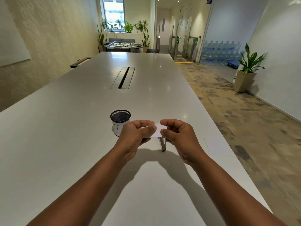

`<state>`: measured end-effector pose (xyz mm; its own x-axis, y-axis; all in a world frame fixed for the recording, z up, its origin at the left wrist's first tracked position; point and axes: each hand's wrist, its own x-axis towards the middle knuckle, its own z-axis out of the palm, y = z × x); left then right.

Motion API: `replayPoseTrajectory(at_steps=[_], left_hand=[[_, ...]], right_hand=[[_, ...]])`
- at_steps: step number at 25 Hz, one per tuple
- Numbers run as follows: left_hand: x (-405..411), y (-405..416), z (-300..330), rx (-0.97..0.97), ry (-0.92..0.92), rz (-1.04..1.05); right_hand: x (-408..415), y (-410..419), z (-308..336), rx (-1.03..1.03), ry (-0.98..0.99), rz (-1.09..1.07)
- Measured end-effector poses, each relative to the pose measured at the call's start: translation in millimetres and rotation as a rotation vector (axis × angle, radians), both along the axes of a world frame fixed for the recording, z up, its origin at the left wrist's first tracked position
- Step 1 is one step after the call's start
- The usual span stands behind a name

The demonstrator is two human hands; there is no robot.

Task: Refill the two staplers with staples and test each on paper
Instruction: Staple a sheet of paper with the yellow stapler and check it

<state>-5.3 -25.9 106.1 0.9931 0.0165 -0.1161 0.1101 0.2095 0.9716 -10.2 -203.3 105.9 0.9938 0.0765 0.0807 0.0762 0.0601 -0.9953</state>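
Both hands are raised over the white table [81,128] and hold a small white box or card [158,128] between them. My left hand [136,136] grips its left end with thumb and fingers. My right hand [177,137] pinches its right end. I cannot tell if it is a staple box. Under the hands a stapler [162,144] lies on the table, mostly hidden, its near end pointing toward me. A white sheet of paper [215,145] lies flat to the right near the table edge. A second stapler is not visible.
A black mesh pen cup [120,121] with a white label stands just left of and behind my left hand. A cable slot [123,77] is set into the table's middle. The table's right edge runs close beside the paper, with carpet floor beyond.
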Motion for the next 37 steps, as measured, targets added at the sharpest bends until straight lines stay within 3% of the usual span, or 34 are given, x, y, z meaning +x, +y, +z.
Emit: replayPoseTrajectory(at_steps=[8, 12, 19, 25, 31, 37], left_hand=[[-6, 11, -2, -0.021, -0.094, -0.175], [-5, 17, -9, 0.032, -0.143, -0.150], [0, 32, -34, 0.028, -0.142, -0.120], [6, 60, -75, 0.514, -0.098, 0.162], [28, 123, -111, 1.298, -0.117, 0.248], [52, 145, -113, 1.402, -0.211, 0.209]], right_hand=[[-2, -2, 1, 0.049, 0.017, -0.019], [1, -5, 0, 0.049, 0.063, 0.047], [15, 4, -11, -0.054, 0.075, -0.030], [34, 18, -19, -0.176, 0.060, -0.078], [64, 52, 5, -0.374, -0.264, -0.137], [110, 111, 16, -0.668, -0.582, -0.082]])
